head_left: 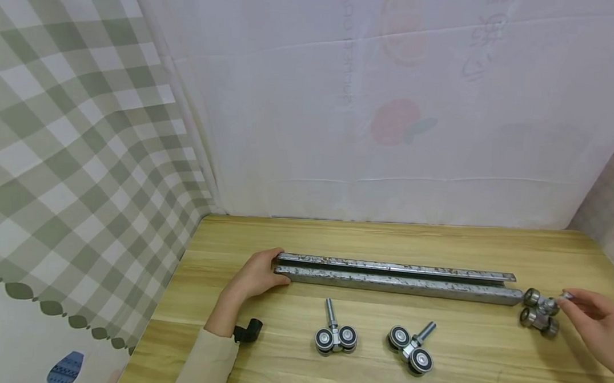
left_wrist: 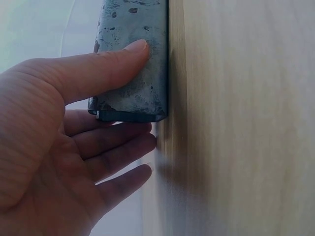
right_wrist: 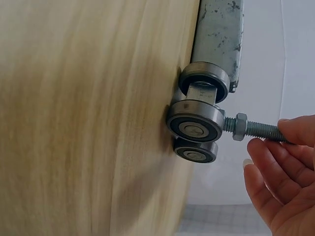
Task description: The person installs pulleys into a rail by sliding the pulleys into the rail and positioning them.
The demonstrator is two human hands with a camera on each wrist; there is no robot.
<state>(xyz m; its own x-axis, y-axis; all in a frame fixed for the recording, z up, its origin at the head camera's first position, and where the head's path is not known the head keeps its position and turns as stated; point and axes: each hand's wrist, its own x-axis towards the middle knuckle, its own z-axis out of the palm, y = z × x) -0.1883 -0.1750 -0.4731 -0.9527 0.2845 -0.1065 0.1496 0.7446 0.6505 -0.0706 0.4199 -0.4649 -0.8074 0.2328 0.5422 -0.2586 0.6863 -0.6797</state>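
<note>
A worn steel channel track [head_left: 395,284] lies lengthwise on the table, its slot facing up. My left hand [head_left: 254,276] grips its left end; in the left wrist view the thumb [left_wrist: 110,71] presses the scuffed side wall, while the other fingers spread around the end. At the far right end, my right hand [head_left: 597,324] pinches the threaded bolt of a roller trolley [head_left: 538,320] between thumb and fingertips. The bolt [right_wrist: 258,129] points up and carries a nut. The trolley's bearing wheels [right_wrist: 194,120] stand right at the track's end, low over the wood.
Two more roller trolleys lie in front of the track, one [head_left: 336,335] near the middle and another [head_left: 410,349] to its right. A black elbow-shaped piece [head_left: 249,330] shows beside my left wrist. White sheeting [head_left: 299,128] hangs behind the wooden table [head_left: 366,238], checked cloth [head_left: 84,119] at left.
</note>
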